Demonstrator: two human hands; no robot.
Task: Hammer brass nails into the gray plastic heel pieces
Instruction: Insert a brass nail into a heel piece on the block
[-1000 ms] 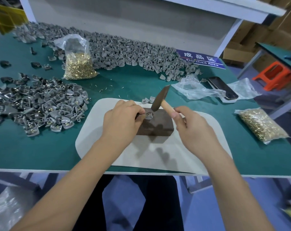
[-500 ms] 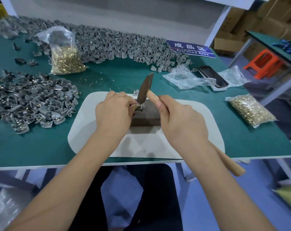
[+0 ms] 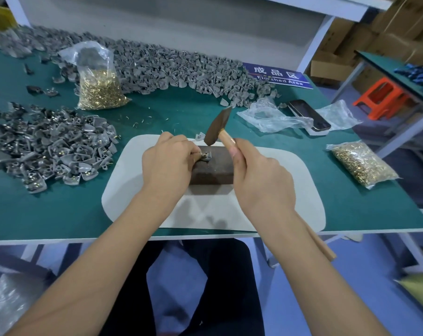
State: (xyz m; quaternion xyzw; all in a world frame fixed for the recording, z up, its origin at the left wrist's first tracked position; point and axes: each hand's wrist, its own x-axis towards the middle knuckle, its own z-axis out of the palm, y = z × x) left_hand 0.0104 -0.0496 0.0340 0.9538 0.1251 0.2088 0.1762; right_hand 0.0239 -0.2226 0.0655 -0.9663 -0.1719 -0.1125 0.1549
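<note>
My left hand pinches a gray plastic heel piece with a brass nail in it, pressing it onto a dark metal block. My right hand grips the wooden handle of a hammer. Its dark head is raised a little above and behind the heel piece, apart from it. The block rests on a white mat on the green table.
A heap of nailed heel pieces lies left. A long pile of gray heel pieces runs along the back. Bags of brass nails stand at back left and right. A phone, empty plastic bags and a blue sign lie far right.
The hammer head came down onto the heel piece half a second ago and has lifted again. My left hand stays on the piece; the camera shifted slightly.
</note>
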